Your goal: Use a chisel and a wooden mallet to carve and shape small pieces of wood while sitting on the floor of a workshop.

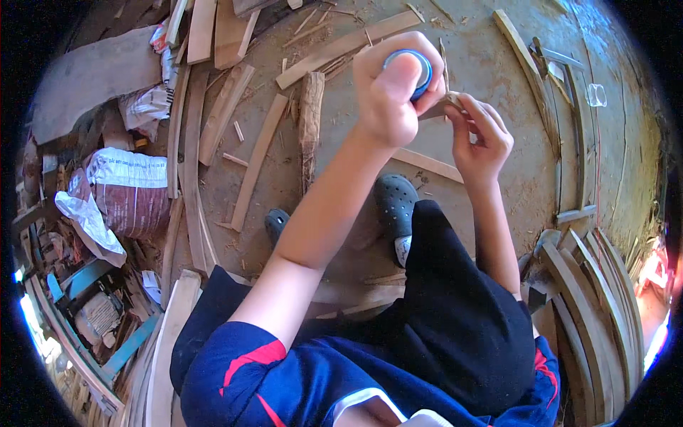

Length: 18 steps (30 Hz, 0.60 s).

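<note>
My left hand (390, 99) is closed around a round object with a blue rim (428, 77), with the thumb lying over its pale top. The rest of that object is hidden in the fist, so its kind does not show. Just to the right, my right hand (484, 139) pinches a small thin brown piece (435, 109) between thumb and fingers. The piece reaches toward the left fist; whether they touch I cannot tell. Both hands are raised above the floor, in front of my knees.
Planks and offcuts lie about the floor, among them a rough-barked stick (310, 124) and a long board (348, 50). Curved wooden strips (590, 306) are stacked at right. A filled sack (131, 192) and a blue frame (131, 349) stand at left. A wooden frame (580, 135) lies far right.
</note>
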Available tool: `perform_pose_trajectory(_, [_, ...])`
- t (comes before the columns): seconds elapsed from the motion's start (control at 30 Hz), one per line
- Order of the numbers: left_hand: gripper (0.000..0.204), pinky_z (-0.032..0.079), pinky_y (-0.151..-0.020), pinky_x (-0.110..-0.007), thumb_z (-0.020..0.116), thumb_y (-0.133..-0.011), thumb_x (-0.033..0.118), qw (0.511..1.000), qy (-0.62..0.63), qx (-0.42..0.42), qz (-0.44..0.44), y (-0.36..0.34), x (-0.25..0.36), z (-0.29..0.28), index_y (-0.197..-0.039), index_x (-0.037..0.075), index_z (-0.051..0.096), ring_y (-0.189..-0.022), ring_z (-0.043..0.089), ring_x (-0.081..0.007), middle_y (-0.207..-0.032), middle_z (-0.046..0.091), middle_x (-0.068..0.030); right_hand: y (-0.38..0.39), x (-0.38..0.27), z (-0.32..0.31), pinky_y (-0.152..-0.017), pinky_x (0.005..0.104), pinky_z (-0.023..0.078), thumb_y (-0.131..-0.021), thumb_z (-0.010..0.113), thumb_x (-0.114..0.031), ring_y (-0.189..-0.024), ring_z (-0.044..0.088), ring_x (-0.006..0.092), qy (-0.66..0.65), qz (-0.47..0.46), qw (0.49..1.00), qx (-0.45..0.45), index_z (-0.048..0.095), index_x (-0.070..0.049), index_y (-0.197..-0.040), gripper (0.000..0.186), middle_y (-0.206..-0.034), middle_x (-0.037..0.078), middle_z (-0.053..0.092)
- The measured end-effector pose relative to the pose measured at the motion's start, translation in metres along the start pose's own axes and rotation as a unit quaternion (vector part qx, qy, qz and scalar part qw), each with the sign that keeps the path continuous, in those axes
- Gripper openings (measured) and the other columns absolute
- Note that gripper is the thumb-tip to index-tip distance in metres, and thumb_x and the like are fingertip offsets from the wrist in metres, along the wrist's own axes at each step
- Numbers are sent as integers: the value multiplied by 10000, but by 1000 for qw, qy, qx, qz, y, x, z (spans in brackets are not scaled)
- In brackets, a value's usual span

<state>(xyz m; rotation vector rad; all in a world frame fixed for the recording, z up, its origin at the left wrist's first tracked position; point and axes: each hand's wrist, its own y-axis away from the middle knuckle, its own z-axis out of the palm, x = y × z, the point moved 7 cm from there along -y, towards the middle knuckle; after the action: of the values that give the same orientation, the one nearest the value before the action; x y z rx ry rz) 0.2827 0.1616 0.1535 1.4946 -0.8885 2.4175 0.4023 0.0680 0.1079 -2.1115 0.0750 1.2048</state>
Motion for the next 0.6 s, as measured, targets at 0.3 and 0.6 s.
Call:
perform_pose_trajectory(0.3, [556,282,-374,-281,391,-830,550,1000,1,-25,2,1,-4,9,-673,23,471,-358,342,-138,-453,398,-60,1,-1,-3,-647,253,550,-732,680,83,-730,662,151,10,-3,1000,3,674,-4,-950,235,-834,111,677])
perform_pose_trajectory(0.6, [563,270,-377,-287,378,-824,569,999,-20,-25,-11,-6,6,8,-684,31,467,-356,315,-157,-445,374,-57,3,-9,1,-636,256,541,-744,668,65,-731,664,176,29,-15,999,1,672,3,-929,195,-842,114,679])
